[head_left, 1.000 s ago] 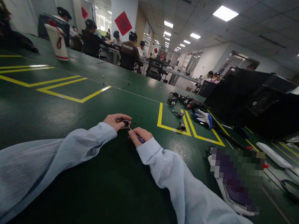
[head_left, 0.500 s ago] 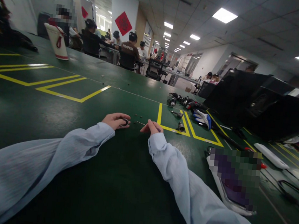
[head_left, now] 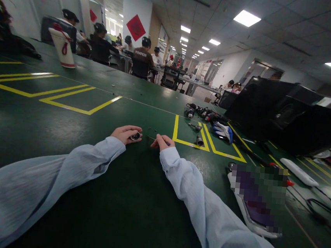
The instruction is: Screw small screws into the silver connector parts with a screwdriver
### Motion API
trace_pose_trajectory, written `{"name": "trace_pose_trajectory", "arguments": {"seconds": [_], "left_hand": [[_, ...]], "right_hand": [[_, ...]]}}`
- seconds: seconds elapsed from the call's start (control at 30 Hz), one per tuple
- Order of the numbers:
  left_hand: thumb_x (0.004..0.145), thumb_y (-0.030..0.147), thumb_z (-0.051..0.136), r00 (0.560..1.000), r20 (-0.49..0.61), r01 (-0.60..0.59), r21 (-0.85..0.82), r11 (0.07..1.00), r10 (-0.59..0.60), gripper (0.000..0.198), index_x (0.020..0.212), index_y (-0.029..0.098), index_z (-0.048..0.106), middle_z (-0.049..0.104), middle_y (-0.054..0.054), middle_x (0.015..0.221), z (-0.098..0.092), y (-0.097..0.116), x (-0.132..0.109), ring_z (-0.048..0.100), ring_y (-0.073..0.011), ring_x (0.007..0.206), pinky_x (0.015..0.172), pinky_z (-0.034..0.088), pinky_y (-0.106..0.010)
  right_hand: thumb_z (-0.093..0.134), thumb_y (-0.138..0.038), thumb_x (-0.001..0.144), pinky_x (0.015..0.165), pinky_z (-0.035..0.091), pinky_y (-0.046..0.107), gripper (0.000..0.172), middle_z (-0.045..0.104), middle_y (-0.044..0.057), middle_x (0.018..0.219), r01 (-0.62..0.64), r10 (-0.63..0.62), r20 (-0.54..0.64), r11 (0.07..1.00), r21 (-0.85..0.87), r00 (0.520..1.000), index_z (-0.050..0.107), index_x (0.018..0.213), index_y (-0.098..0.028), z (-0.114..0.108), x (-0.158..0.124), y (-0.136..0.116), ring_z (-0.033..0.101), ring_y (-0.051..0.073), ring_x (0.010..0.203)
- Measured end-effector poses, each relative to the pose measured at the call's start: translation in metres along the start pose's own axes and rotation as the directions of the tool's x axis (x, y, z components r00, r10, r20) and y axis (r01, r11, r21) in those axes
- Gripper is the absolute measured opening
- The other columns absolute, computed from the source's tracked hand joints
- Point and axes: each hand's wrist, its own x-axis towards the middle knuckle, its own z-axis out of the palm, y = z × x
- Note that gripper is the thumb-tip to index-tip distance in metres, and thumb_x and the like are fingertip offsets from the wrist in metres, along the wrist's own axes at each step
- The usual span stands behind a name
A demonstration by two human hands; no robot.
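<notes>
My left hand (head_left: 126, 133) rests on the green table (head_left: 65, 130) with its fingers curled round a small round black and silver part (head_left: 135, 136). My right hand (head_left: 161, 142) lies a short way to the right, fingers pinched on a thin screwdriver whose metal tip (head_left: 151, 138) points left toward the part. A few tiny dark screws (head_left: 152, 129) lie on the table just beyond both hands. Both arms wear pale blue sleeves.
Yellow tape boxes mark the table. Small metal parts (head_left: 200, 140) and a blue-white glove (head_left: 223, 131) lie at the right, beside black cases (head_left: 286, 116). A white cup (head_left: 62, 47) stands far left. A blurred flat object (head_left: 258, 195) lies near my right arm. Several people sit at far tables.
My right hand drew away from the part to the right, then came partway back to the left. The left hand kept hold of the round part and barely moved.
</notes>
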Motion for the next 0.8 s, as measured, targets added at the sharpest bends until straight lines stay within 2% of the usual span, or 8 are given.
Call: {"name": "trace_pose_trajectory", "arguments": {"seconds": [0.17, 0.3, 0.53, 0.67, 0.8], "left_hand": [[0.057, 0.004, 0.063, 1.0, 0.004, -0.026, 0.014, 1.0, 0.026, 0.011, 0.068, 0.008, 0.065, 0.064, -0.007, 0.071, 0.003, -0.003, -0.01, 0.063, -0.0182, 0.072, 0.062, 0.058, -0.03], [0.058, 0.008, 0.065, 0.999, 0.008, -0.054, 0.044, 0.998, 0.054, 0.012, 0.07, 0.009, 0.065, 0.064, -0.006, 0.07, 0.004, -0.009, -0.015, 0.063, -0.0179, 0.074, 0.068, 0.057, -0.032], [0.057, 0.019, 0.069, 0.992, 0.023, -0.128, 0.176, 0.976, 0.126, 0.02, 0.075, 0.012, 0.064, 0.061, -0.003, 0.072, 0.008, -0.011, -0.006, 0.061, -0.0157, 0.072, 0.061, 0.057, -0.028], [0.056, 0.026, 0.07, 0.984, 0.141, -0.147, 0.309, 0.94, 0.108, 0.027, 0.079, 0.014, 0.063, 0.061, -0.004, 0.079, 0.015, -0.006, 0.006, 0.06, -0.0191, 0.076, 0.053, 0.056, -0.029], [0.058, 0.029, 0.069, 0.962, 0.256, -0.19, 0.353, 0.916, 0.101, 0.029, 0.082, 0.015, 0.062, 0.061, -0.004, 0.083, 0.016, -0.007, 0.01, 0.061, -0.0195, 0.077, 0.054, 0.056, -0.029]], "right_hand": [[0.053, -0.04, 0.07, 0.047, 0.04, 0.022, 0.032, 0.053, -0.004, 0.036, -0.045, 0.045, 0.05, 0.999, 0.008, 0.998, 0.052, 0.046, -0.019, -0.003, -0.003, -0.004, 0.046, 0.009, 0.037], [0.053, -0.04, 0.068, 0.044, 0.038, 0.022, 0.032, 0.051, -0.004, 0.033, -0.031, 0.028, 0.046, 0.998, 0.048, 0.999, 0.05, 0.044, -0.019, -0.001, -0.005, -0.007, 0.048, 0.01, 0.036], [0.052, -0.04, 0.065, 0.041, 0.038, 0.023, 0.031, 0.049, -0.004, 0.032, -0.021, 0.018, 0.038, 0.996, 0.085, 0.999, 0.049, 0.042, -0.02, 0.003, -0.006, -0.011, 0.047, 0.01, 0.033], [0.053, -0.039, 0.065, 0.041, 0.037, 0.022, 0.03, 0.051, -0.004, 0.033, -0.038, 0.034, 0.039, 0.995, 0.091, 0.999, 0.049, 0.043, -0.02, 0.003, -0.004, -0.012, 0.047, 0.01, 0.034], [0.052, -0.04, 0.065, 0.039, 0.036, 0.022, 0.031, 0.05, -0.004, 0.031, -0.044, 0.044, 0.006, 0.993, 0.111, 0.999, 0.048, 0.042, -0.02, 0.003, -0.003, -0.009, 0.045, 0.009, 0.031]]}}
